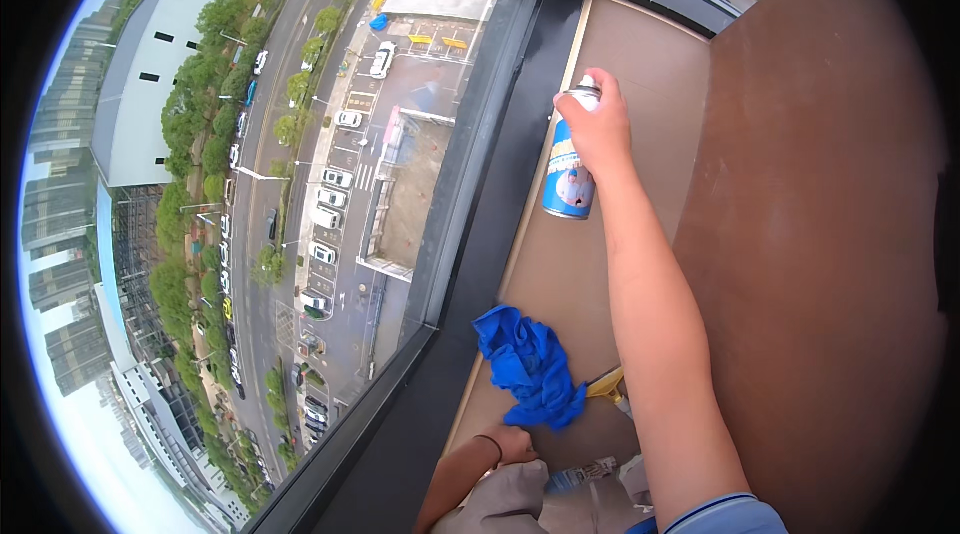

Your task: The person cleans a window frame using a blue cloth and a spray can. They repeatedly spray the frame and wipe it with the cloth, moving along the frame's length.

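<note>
My right hand (601, 121) grips a blue and white aerosol spray can (570, 166) near its top, with a finger at the white nozzle. The can is over the brown ledge, beside the dark window frame. My left hand (514, 445) rests low on the ledge by my knee, its fingers curled; whether anything is inside them cannot be seen. Just above that hand lies a crumpled blue cloth (529, 369). A yellow tool with a handle (606, 384), perhaps a scraper or squeegee, lies at the cloth's right edge, partly hidden by my right forearm.
A large window pane (300, 159) on the left looks down from high up on a road and parked cars. Its dark frame (480, 234) borders the ledge (645, 68). A reddish-brown panel (810, 234) stands to the right. A printed packet or bottle (581, 475) lies near my legs.
</note>
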Tool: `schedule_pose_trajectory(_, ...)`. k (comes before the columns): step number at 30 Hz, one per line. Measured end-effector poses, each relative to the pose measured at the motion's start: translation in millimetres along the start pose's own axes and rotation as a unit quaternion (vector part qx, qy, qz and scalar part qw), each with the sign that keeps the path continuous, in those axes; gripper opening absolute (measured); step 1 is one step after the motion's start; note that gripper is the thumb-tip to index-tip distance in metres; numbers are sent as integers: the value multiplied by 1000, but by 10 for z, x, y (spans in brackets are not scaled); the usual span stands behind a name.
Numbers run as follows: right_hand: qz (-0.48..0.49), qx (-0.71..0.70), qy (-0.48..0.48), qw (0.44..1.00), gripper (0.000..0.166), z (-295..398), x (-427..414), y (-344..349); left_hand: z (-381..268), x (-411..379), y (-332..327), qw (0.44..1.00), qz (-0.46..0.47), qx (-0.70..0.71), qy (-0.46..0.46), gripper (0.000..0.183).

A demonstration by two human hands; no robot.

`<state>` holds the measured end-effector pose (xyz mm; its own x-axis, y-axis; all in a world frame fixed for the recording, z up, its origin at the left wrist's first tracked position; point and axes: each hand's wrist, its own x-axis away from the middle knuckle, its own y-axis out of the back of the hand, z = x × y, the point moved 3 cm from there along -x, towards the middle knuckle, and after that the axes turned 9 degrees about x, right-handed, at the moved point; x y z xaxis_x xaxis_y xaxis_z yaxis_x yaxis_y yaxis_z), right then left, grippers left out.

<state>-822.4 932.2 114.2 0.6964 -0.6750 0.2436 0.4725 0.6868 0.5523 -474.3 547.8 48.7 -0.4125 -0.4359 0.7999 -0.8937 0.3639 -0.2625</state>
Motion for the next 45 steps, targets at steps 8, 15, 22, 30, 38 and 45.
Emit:
schedule_pose_trajectory(8, 50, 314, -84, 944, 83, -773, 1492, 270, -34, 61, -9, 1000, -4, -14, 22, 57)
schedule_pose_trajectory(15, -180, 390, 208, 879, 57, -936, 1809, 294, -132, 143, 5, 999, -27, -20, 43, 61)
schedule_pose_trajectory(22, 167, 219, 221, 936, 22, -858, 2611, -468, -194, 195, -50, 996, -72, -40, 30, 55)
schedule_pose_trajectory(30, 263, -82, -72, 959, 31, -1180, 2453, -238, -145, 206, -177, 989, -129, -65, 28, 55)
schedule_pose_trajectory(38, 238, -239, -190, 922, 23, -872, 2393, 240, -70, 244, -277, 985, -163, -36, 47, 58)
schedule_pose_trajectory(45, 95, -10, 18, 995, 34, -986, 2555, -278, -141, 447, -196, 971, -105, 202, 70, 60)
